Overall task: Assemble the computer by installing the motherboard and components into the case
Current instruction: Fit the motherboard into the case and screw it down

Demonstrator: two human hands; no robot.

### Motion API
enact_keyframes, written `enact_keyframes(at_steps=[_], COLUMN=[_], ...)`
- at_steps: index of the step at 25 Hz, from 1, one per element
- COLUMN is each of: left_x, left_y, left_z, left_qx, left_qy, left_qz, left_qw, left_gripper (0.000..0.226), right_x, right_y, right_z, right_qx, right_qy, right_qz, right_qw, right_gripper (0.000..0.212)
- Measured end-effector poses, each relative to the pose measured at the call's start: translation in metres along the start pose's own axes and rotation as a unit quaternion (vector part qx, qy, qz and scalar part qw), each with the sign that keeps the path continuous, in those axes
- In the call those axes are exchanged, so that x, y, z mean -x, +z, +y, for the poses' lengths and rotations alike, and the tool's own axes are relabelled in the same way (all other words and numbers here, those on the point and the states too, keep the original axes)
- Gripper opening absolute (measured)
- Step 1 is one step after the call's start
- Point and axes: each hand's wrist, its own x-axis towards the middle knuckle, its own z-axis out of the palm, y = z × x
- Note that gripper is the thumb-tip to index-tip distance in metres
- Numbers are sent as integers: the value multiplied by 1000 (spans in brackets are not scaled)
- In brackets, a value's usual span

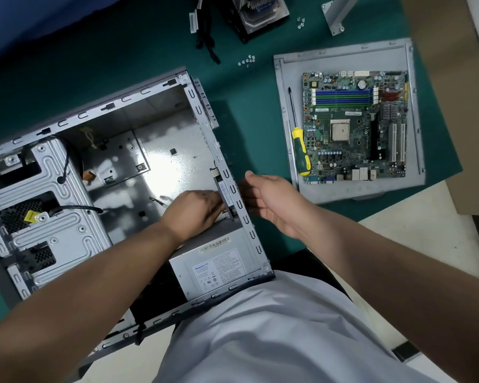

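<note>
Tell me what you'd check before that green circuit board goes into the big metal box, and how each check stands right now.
1. Case lies open side up: ok.
2. Case floor bare where the board goes: ok.
3. Motherboard within reach on the side panel: ok.
4. Screwdriver and loose screws at hand: ok.
5. Hands free: not ok, left hand and right hand are at the case's rear wall.
6. Rear plate seated: cannot tell.
</note>
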Motion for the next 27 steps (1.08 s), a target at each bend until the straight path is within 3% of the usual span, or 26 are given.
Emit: enact_keyframes(at_steps=[8, 16, 20, 23, 27], left_x=[-2, -17, -14, -11, -11], left_y=[2, -16, -10, -4, -4], left_z=[-4, -5, -4, -8, -12], left_qx=[5, -66, -49, -37, -4], left_qy=[-7, 77, 98, 91, 89], left_qz=[18, 35, 92, 85, 81], left_qw=[1000, 994, 990, 992, 993], left_gripper=[15, 37, 34, 36, 27], right_x=[5, 3, -12, -41, -83], right_y=[2, -1, -4, -6, -4], right_z=[0, -10, -40, -92, -169], right_qx=[7, 8, 129, 244, 430], right_qy=[-1, 14, -30, -166, -273], right_qz=[-18, -19, 6, 85, 220], right_qw=[1000, 1000, 991, 952, 832], right_gripper=[48, 42, 43, 20, 16])
